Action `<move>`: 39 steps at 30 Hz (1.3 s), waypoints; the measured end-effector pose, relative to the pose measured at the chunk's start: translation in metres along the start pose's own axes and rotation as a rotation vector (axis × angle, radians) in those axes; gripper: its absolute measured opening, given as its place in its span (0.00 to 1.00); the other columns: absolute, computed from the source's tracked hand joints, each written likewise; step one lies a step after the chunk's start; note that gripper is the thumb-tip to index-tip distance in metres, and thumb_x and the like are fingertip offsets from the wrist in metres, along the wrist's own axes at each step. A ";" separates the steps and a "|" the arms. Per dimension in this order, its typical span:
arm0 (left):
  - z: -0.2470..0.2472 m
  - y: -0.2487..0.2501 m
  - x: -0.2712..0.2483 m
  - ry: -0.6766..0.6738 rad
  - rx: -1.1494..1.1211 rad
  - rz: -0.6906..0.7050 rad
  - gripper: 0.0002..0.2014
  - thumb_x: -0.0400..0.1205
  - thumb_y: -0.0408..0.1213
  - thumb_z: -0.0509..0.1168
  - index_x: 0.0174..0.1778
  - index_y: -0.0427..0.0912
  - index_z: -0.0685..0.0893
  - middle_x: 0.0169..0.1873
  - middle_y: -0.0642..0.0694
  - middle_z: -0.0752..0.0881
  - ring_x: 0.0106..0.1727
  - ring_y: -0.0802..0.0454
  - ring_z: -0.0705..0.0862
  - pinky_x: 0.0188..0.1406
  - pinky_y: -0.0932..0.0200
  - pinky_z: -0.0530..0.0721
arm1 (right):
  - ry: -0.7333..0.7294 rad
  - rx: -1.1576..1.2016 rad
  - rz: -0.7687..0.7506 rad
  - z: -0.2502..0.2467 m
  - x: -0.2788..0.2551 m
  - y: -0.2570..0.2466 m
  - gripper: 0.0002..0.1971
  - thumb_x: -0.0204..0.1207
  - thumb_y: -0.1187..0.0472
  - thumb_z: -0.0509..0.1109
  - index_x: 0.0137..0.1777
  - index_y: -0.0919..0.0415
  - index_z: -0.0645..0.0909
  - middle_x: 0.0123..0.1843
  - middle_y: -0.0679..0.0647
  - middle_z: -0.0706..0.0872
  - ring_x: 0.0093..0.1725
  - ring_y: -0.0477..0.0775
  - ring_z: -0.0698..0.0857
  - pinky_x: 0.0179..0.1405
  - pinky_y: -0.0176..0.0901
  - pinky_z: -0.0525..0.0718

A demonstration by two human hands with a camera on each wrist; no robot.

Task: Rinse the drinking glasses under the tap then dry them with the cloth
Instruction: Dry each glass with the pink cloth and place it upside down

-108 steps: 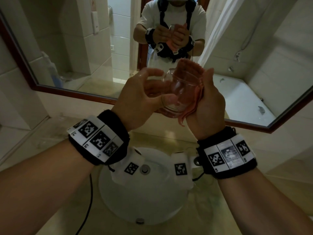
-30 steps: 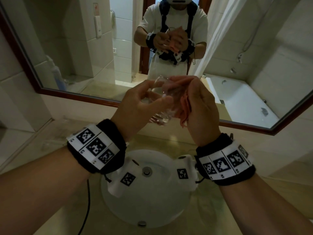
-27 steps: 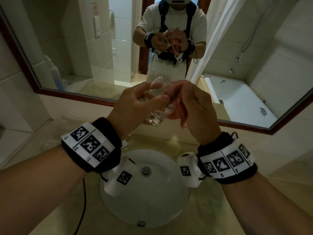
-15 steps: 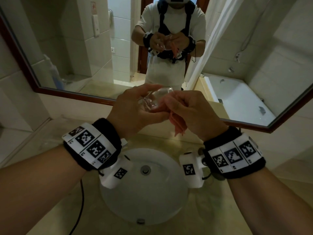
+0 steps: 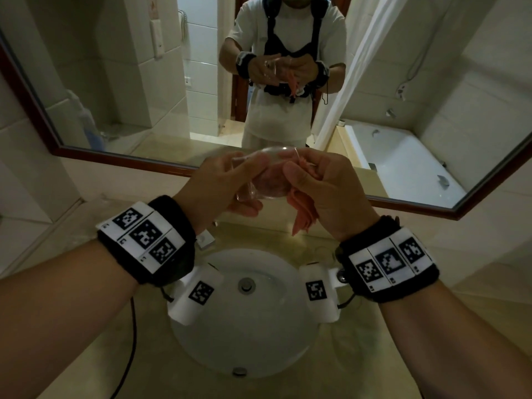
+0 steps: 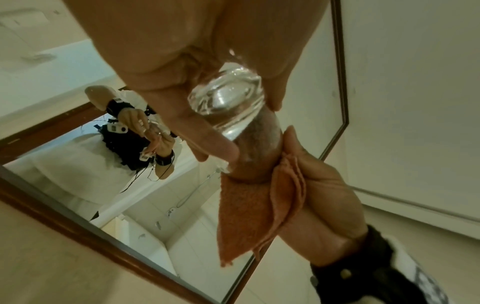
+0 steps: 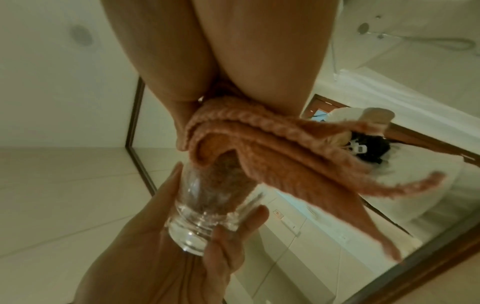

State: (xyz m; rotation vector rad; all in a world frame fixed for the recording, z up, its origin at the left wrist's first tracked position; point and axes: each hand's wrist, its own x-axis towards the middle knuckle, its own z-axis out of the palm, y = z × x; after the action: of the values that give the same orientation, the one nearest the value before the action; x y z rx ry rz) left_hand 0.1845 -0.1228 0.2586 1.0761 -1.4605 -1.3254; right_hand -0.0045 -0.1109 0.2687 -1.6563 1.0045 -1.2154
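Two hands meet centre frame in the head view. Left hand (image 5: 221, 185) is curled round a clear, thick-based drinking glass (image 5: 259, 180); right hand (image 5: 325, 191) is clamped on a salmon-pink terry cloth (image 5: 302, 211). 3.6 s ago the glass stood upright with the cloth wrapped round its outside; now it lies tipped on its side, mouth toward the right hand, with cloth showing inside the wall. My read: outside is wiped, inside drying is under way, and rinsing of this glass is done. A loose tail of cloth hangs below the hands, well above the round white washbasin (image 5: 201, 355). The brown-framed wall mirror (image 5: 121, 152) sits just behind the knuckles. Open room is toward the body and down.

Left wrist view: fingers (image 6: 207, 131) and thumb grip the heavy base (image 6: 228, 92), upper centre. Cloth (image 6: 246, 209) is stuffed in at the rim, lower centre, and the right hand (image 6: 324, 185) pinches it there. Mirror frame edge runs close on the right.

Right wrist view: cloth folds (image 7: 259, 139) bunch under the right hand across mid frame, one wad pushed into the glass (image 7: 207, 209). Left-hand fingertips (image 7: 228, 253) cup the base, lower centre. Wet glass, so slip risk if the wad is twisted hard.
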 end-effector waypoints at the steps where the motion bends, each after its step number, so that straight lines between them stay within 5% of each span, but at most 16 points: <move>1: 0.000 0.001 0.001 0.018 0.005 0.026 0.26 0.74 0.57 0.68 0.61 0.43 0.84 0.50 0.34 0.90 0.37 0.45 0.92 0.33 0.54 0.91 | -0.012 0.023 0.022 -0.001 0.000 0.000 0.15 0.82 0.65 0.68 0.66 0.71 0.82 0.46 0.53 0.92 0.42 0.48 0.91 0.39 0.36 0.89; 4: -0.001 -0.001 0.004 0.004 0.100 0.122 0.24 0.74 0.52 0.71 0.63 0.43 0.83 0.52 0.41 0.89 0.44 0.47 0.93 0.38 0.52 0.92 | -0.053 0.156 0.116 -0.007 0.002 0.002 0.23 0.77 0.55 0.69 0.67 0.71 0.81 0.57 0.71 0.89 0.55 0.63 0.89 0.55 0.51 0.88; 6: -0.003 -0.003 0.006 -0.017 0.202 0.209 0.26 0.73 0.50 0.74 0.65 0.45 0.82 0.54 0.45 0.88 0.49 0.48 0.92 0.41 0.53 0.92 | -0.062 0.275 0.192 -0.010 0.002 0.003 0.27 0.77 0.53 0.69 0.67 0.75 0.80 0.62 0.81 0.82 0.54 0.70 0.84 0.54 0.51 0.86; 9: -0.006 -0.004 0.007 0.007 0.428 0.338 0.31 0.68 0.51 0.80 0.67 0.53 0.80 0.55 0.54 0.87 0.49 0.58 0.90 0.47 0.60 0.91 | -0.059 0.384 0.285 -0.014 0.005 0.007 0.27 0.79 0.57 0.67 0.67 0.81 0.77 0.51 0.72 0.84 0.40 0.59 0.83 0.35 0.39 0.87; 12: -0.005 -0.007 0.009 0.013 0.485 0.387 0.33 0.66 0.48 0.82 0.67 0.57 0.79 0.57 0.55 0.86 0.49 0.58 0.90 0.49 0.58 0.91 | -0.031 0.376 0.293 -0.016 0.007 0.012 0.26 0.75 0.58 0.69 0.65 0.80 0.79 0.51 0.69 0.85 0.42 0.58 0.84 0.34 0.39 0.89; 15: -0.003 -0.010 0.012 -0.002 0.358 0.309 0.33 0.69 0.48 0.81 0.69 0.54 0.77 0.62 0.53 0.83 0.55 0.54 0.89 0.50 0.55 0.92 | 0.010 0.330 0.227 -0.013 0.008 0.014 0.23 0.74 0.57 0.70 0.63 0.74 0.83 0.46 0.69 0.87 0.34 0.54 0.86 0.27 0.38 0.87; 19: 0.001 -0.006 0.012 -0.069 -0.026 -0.123 0.29 0.78 0.62 0.63 0.69 0.46 0.80 0.57 0.39 0.89 0.44 0.45 0.92 0.41 0.52 0.92 | -0.044 0.162 0.072 -0.009 0.005 0.018 0.09 0.80 0.60 0.71 0.57 0.57 0.89 0.43 0.79 0.87 0.29 0.80 0.78 0.21 0.46 0.83; 23: -0.002 -0.006 0.015 -0.032 0.010 -0.058 0.25 0.76 0.54 0.69 0.64 0.42 0.83 0.53 0.38 0.90 0.38 0.49 0.92 0.34 0.58 0.90 | -0.156 0.203 0.092 -0.007 0.006 0.021 0.10 0.83 0.65 0.68 0.59 0.60 0.88 0.46 0.89 0.80 0.33 0.95 0.74 0.22 0.46 0.81; 28: -0.009 -0.011 0.017 -0.030 0.441 0.331 0.29 0.67 0.39 0.83 0.62 0.49 0.80 0.57 0.54 0.86 0.50 0.53 0.89 0.46 0.56 0.92 | -0.132 0.426 0.263 -0.017 0.009 0.025 0.19 0.76 0.63 0.68 0.65 0.70 0.83 0.49 0.70 0.86 0.33 0.60 0.80 0.24 0.40 0.85; 32: -0.009 -0.019 0.020 -0.003 0.520 0.452 0.33 0.64 0.40 0.85 0.64 0.51 0.79 0.56 0.54 0.86 0.53 0.55 0.87 0.53 0.50 0.90 | -0.086 0.443 0.261 -0.016 0.011 0.028 0.17 0.76 0.63 0.69 0.63 0.69 0.83 0.48 0.63 0.90 0.36 0.55 0.83 0.28 0.37 0.86; 34: -0.008 -0.021 0.021 -0.005 0.436 0.383 0.34 0.66 0.48 0.83 0.67 0.51 0.77 0.61 0.52 0.83 0.55 0.55 0.87 0.48 0.55 0.91 | -0.073 0.409 0.207 -0.014 0.010 0.029 0.14 0.78 0.63 0.70 0.62 0.67 0.85 0.47 0.73 0.87 0.30 0.61 0.81 0.25 0.37 0.84; 36: -0.005 -0.017 0.021 -0.007 0.204 0.161 0.34 0.71 0.60 0.76 0.70 0.49 0.76 0.62 0.46 0.83 0.54 0.52 0.89 0.44 0.58 0.91 | -0.115 0.356 0.124 -0.012 0.009 0.030 0.12 0.80 0.63 0.70 0.59 0.62 0.89 0.44 0.85 0.82 0.25 0.71 0.73 0.21 0.41 0.80; 37: -0.003 -0.016 0.021 -0.029 0.068 0.012 0.34 0.73 0.64 0.71 0.70 0.47 0.77 0.61 0.42 0.86 0.51 0.48 0.91 0.42 0.55 0.91 | -0.137 0.334 0.089 -0.011 0.009 0.029 0.11 0.79 0.63 0.69 0.58 0.60 0.89 0.42 0.84 0.83 0.22 0.72 0.70 0.18 0.42 0.78; 39: -0.002 -0.014 0.023 -0.055 -0.024 -0.127 0.33 0.74 0.64 0.64 0.67 0.44 0.81 0.54 0.38 0.90 0.41 0.45 0.92 0.35 0.54 0.90 | -0.172 0.311 0.053 -0.008 0.007 0.027 0.10 0.79 0.64 0.68 0.56 0.58 0.88 0.37 0.67 0.91 0.17 0.64 0.72 0.14 0.43 0.74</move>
State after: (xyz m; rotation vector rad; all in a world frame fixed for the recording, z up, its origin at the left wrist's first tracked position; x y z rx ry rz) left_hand 0.1818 -0.1461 0.2454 1.1413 -1.4323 -1.4684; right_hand -0.0144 -0.1281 0.2468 -1.4524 0.7094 -1.1106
